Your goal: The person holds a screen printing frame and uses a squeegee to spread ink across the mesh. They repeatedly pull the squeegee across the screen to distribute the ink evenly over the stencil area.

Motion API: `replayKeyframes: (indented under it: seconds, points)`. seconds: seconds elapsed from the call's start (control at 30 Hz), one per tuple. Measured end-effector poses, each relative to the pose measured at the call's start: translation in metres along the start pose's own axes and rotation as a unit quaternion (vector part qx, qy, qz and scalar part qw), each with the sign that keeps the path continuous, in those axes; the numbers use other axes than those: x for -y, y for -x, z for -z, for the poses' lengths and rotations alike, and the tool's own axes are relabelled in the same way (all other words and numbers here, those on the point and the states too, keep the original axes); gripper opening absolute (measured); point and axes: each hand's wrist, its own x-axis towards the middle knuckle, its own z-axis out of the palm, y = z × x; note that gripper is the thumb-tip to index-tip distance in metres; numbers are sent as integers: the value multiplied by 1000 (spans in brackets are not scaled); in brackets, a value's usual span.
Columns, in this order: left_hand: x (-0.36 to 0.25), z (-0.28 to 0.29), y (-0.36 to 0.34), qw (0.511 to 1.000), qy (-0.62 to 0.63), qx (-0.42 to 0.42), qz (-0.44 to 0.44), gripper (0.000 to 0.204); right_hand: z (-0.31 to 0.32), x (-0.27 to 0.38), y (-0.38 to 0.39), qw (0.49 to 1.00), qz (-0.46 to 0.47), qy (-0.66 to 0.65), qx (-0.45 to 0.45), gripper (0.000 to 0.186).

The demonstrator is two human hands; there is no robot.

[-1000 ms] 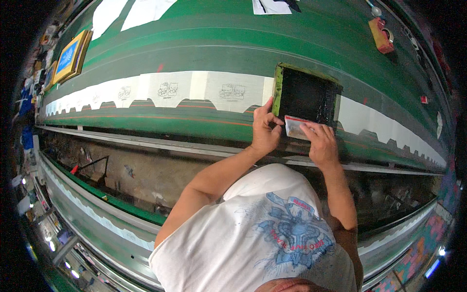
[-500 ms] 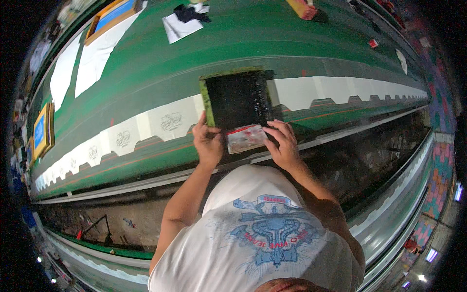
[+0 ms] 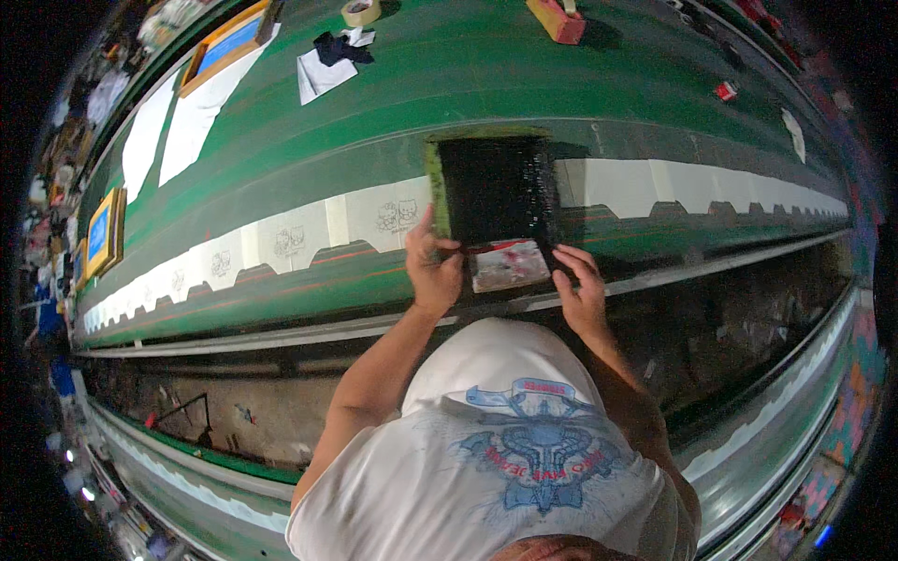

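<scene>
A square printing screen (image 3: 494,192) with a black, wet-looking face and a greenish left edge lies over a white strip (image 3: 645,187) on the green table. My left hand (image 3: 435,266) is closed on the screen's near left corner, its index finger along the left edge. At the near right corner, my right hand (image 3: 582,285) holds with fingers bent and thumb below. Between my hands, a whitish, red-smeared flat piece (image 3: 510,266) lies along the screen's near side. Left of the screen, the strip carries several small black line drawings (image 3: 398,217); the part beneath the screen is hidden.
Wooden frames with blue mesh (image 3: 105,234) stand at the left. Farther back lie white cloth (image 3: 192,131), black cloth (image 3: 341,49), a tape roll (image 3: 360,11), a pinkish block (image 3: 557,21) and a small red box (image 3: 726,91). A metal rail (image 3: 374,324) edges the table before me.
My view has shifted, so table, strip and screen appear further right. The screen, still between both hands, now sits slightly closer to the drawing on its left.
</scene>
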Motion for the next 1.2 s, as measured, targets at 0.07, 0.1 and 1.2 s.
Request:
replayKeyframes:
  seconds: [0.07,0.1,1.2]
  points:
    - [2,-28,6,999,27,-20,3,26,18,-11,-4,998,41,44,-11,33]
    - [11,-40,11,998,57,-32,-3,27,23,-14,-4,997,57,55,-4,34]
    - [3,-67,13,996,17,-6,88,24,0,4,-220,925,193,243,217,51]
